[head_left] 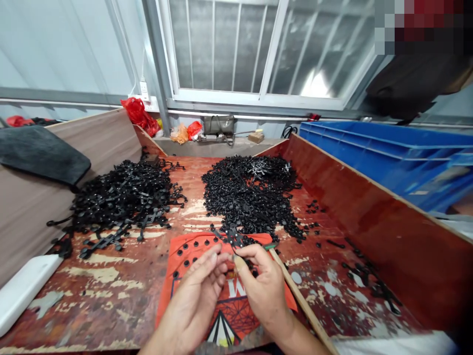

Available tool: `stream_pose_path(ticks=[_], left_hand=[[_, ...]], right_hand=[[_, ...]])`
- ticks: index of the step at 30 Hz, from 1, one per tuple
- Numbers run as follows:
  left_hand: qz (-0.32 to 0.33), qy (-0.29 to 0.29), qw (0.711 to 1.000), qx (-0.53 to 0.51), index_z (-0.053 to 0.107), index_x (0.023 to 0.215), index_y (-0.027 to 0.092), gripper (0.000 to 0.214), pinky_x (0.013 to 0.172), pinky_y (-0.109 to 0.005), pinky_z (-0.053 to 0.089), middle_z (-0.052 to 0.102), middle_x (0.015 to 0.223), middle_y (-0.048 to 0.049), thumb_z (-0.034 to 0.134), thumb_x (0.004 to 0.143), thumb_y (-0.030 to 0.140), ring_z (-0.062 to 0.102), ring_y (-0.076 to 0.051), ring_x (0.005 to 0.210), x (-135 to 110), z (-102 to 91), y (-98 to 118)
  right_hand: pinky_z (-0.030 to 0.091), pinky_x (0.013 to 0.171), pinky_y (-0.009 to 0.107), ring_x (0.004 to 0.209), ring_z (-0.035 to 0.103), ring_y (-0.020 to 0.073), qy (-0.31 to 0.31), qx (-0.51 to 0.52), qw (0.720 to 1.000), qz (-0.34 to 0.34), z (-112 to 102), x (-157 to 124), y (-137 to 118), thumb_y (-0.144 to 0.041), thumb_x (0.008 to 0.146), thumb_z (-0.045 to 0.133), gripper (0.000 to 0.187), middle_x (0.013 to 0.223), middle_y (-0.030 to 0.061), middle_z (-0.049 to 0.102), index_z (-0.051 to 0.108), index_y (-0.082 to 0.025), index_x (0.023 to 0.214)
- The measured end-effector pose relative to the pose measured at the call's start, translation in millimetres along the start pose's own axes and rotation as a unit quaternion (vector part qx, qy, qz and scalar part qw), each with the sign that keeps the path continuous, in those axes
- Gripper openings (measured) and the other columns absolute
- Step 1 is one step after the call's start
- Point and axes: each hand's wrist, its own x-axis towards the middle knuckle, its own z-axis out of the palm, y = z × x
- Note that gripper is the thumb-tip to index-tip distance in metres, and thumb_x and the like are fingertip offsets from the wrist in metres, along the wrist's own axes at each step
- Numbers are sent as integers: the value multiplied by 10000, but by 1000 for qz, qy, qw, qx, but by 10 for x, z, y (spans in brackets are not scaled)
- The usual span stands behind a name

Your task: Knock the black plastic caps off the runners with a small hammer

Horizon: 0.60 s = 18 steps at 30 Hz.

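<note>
Over a red cloth [168,291] at the front of the table, both my hands meet. My right hand [264,286] pinches a small, thin black part [233,251] between thumb and forefinger. Just beside it, my left hand [195,291] is turned palm up with its fingers curled in and the thumb against them; what they hold, if anything, is hidden. Small round black pieces [185,245] are set out in rows on the cloth. Right behind my fingers lies a big heap of small black parts [247,197].
A second heap of longer black parts [125,197] lies to the left. Wooden boards [362,212] wall the table's sides. A wooden stick [299,296] lies by my right hand. Blue crates [369,153] stand beyond the right board; a white box [27,291] sits front left.
</note>
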Motion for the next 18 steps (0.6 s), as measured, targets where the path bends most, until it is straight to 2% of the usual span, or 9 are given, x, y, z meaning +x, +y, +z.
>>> stream_pose_path(ticks=[2,4,7,9,11,13,16,18], left_hand=[[-8,-9,1000,3,690,1092,149,279,795,-266,529,725,1064,-115,708,847,282,670,-169,910,3,70,-50],[19,-15,1000,7,706,1007,170,264,798,-272,520,730,1004,-84,718,837,373,666,-171,892,13,165,-51],[63,-29,997,25,704,972,186,260,802,-267,507,721,992,-58,735,819,393,655,-163,872,30,265,35],[72,-40,995,59,699,1010,195,295,786,-266,503,714,1006,-55,734,814,412,648,-163,864,13,247,144],[80,-37,988,125,696,1046,204,350,742,-262,498,714,984,-54,731,804,454,641,-168,832,-42,138,293],[96,-9,971,220,706,1067,212,400,693,-253,487,721,939,-50,735,782,491,633,-179,798,-129,-56,468],[135,73,921,357,760,945,213,370,658,-239,473,731,848,-36,778,708,497,620,-201,786,-283,-441,696],[159,121,880,431,763,774,205,283,594,-221,442,709,740,-27,783,679,471,593,-195,722,-369,-694,774]], right_hand=[[536,705,290,768,700,191,4,-19,1000,-23,39,-2,16,-235,932,580,66,839,31,734,645,-228,919],[521,680,309,738,692,204,-1,-41,998,-52,65,-20,10,-216,912,597,61,809,32,730,655,-232,897],[505,667,332,715,683,218,-23,-64,993,-97,76,-64,-32,-189,877,621,69,778,29,730,666,-241,869],[517,705,341,768,694,222,-59,-74,986,-137,41,-87,-58,-175,867,630,121,854,33,750,673,-249,952],[531,761,350,838,701,222,-81,-86,978,-172,-51,-99,-52,-171,870,632,232,954,43,757,656,-257,1083],[540,786,353,852,702,216,-71,-104,976,-176,-213,-100,9,-182,891,612,281,987,53,754,632,-260,1160],[542,797,354,867,704,224,-51,-180,973,-134,-575,-88,217,-255,931,567,229,999,66,755,655,-259,1142],[518,860,388,930,698,252,-37,-279,956,-88,-848,-85,413,-337,950,527,218,1041,77,752,677,-261,1089]])
